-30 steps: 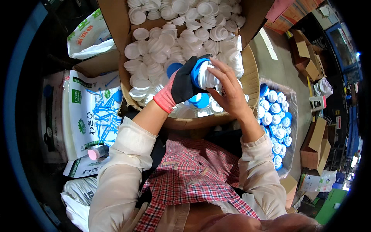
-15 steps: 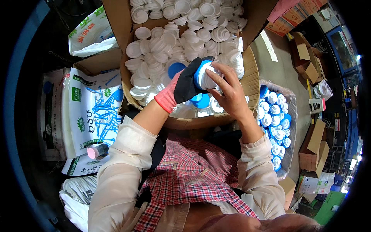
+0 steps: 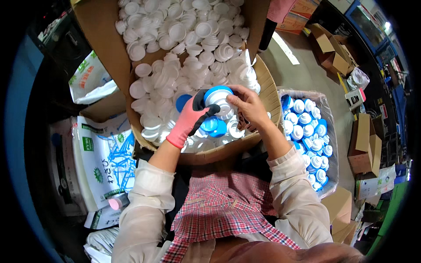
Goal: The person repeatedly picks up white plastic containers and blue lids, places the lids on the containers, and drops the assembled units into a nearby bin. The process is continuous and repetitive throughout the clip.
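Note:
Between my two hands is a round plastic cap [image 3: 219,97], blue around the rim with a white ringed insert in it. My left hand [image 3: 195,117], in a pink glove with black fingers, grips it from the left, the thumb across the white part. My bare right hand [image 3: 248,107] closes on its right side, thumb on the white insert and fingers behind the blue edge. Beneath them lie loose blue caps [image 3: 213,126] on a heap of white plastic caps [image 3: 162,83] in a large cardboard box [image 3: 201,157].
To the right, a plastic-lined box [image 3: 330,171] holds several blue-and-white caps [image 3: 309,127]. At left, blue plastic sticks [image 3: 120,160] lie on a printed white sack [image 3: 94,175], near a pink-ended cylinder [image 3: 116,203]. Open cardboard cartons [image 3: 363,144] stand farther right.
My hands have turned the cap so its white side faces up. My left thumb now lies across the insert, and my right fingers have moved around the rim. The whole view has shifted.

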Demonstrator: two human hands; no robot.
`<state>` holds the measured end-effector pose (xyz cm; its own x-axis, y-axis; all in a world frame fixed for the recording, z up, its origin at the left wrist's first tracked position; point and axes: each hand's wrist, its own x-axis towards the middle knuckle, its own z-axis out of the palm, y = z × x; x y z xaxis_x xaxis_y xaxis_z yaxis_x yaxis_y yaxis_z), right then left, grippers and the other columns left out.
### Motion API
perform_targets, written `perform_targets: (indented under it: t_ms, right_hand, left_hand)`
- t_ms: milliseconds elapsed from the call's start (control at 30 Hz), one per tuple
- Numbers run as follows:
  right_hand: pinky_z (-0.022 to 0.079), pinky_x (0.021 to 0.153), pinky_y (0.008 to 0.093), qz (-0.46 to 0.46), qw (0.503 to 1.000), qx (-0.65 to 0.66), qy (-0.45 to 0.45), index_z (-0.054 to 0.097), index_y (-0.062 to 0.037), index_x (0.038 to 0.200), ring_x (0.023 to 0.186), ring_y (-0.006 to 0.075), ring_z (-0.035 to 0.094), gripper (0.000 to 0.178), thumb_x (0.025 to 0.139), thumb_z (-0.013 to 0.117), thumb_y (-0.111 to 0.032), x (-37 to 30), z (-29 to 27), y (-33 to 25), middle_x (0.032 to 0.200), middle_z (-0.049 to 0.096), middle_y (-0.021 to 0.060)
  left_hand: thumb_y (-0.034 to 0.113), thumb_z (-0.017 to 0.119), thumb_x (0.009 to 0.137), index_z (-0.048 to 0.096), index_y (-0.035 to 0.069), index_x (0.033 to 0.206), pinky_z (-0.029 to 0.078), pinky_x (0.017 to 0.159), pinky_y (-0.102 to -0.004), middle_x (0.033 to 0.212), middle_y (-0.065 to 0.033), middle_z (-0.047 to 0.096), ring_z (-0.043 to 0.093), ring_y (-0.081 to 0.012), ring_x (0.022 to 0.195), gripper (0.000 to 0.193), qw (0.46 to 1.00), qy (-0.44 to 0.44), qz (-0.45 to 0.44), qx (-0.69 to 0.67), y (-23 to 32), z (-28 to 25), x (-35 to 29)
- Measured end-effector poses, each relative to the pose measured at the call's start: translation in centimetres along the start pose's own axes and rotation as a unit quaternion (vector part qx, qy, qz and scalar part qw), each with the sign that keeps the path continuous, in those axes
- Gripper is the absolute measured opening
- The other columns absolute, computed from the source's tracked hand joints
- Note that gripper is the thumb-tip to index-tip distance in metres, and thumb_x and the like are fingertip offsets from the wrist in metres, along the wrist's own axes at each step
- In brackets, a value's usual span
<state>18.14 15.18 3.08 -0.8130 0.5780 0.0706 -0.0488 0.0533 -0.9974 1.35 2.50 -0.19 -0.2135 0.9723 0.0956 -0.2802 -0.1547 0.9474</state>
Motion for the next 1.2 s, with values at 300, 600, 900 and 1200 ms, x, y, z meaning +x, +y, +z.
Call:
perform_targets:
  t_ms: [300, 600, 900, 1200]
  right_hand:
    - [0.048, 0.084, 0.0288, -0.032, 0.998, -0.039, 0.046, 0.061, 0.0013, 0.113, 0.093, 0.0135, 0.060, 0.035, 0.089, 0.068, -0.023, -0.7, -0.8, 0.1, 0.101, 0.066, 0.0069]
    - [0.048, 0.080, 0.0299, -0.063, 0.938, -0.132, 0.313, 0.065, -0.0001, 0.107, 0.089, 0.0150, 0.061, 0.033, 0.085, 0.073, -0.023, -4.9, -13.6, 1.6, 0.095, 0.067, 0.0078]
    - [0.050, 0.081, 0.0401, 0.184, 0.746, -0.405, 0.496, 0.064, 0.0006, 0.104, 0.091, 0.0327, 0.065, 0.052, 0.072, 0.079, -0.038, -12.2, -29.9, 15.9, 0.097, 0.068, 0.0197]
    - [0.050, 0.075, 0.0431, 0.237, 0.798, -0.473, 0.290, 0.070, -0.0024, 0.103, 0.086, 0.0363, 0.066, 0.038, 0.079, 0.071, -0.033, -10.3, -29.4, 18.2, 0.096, 0.068, 0.0223]
  left_hand:
    - [0.008, 0.064, 0.086, 0.049, -0.002, 0.132, 0.042, 0.098, -0.0336, 0.123, -0.0147, 0.059, 0.056, -0.0220, 0.113, 0.049, 0.953, 0.170, 0.069, 0.239, -3.1, 0.9, -0.2]
    - [0.036, 0.049, 0.098, 0.040, 0.004, 0.137, 0.053, 0.088, -0.0387, 0.131, -0.0142, 0.050, 0.058, -0.0303, 0.113, 0.051, 0.998, 0.049, -0.030, 0.039, -0.5, 1.2, 0.9]
    - [0.027, 0.052, 0.097, 0.053, 0.002, 0.124, 0.053, 0.085, -0.0351, 0.118, -0.0140, 0.059, 0.064, -0.0262, 0.103, 0.036, 0.990, 0.063, -0.088, 0.087, -2.5, 1.3, 2.2]
    - [0.025, 0.060, 0.095, 0.058, 0.001, 0.115, 0.054, 0.081, -0.0332, 0.108, -0.0126, 0.064, 0.066, -0.0235, 0.096, 0.032, 0.986, 0.153, -0.055, 0.048, -3.6, -2.9, 2.7]
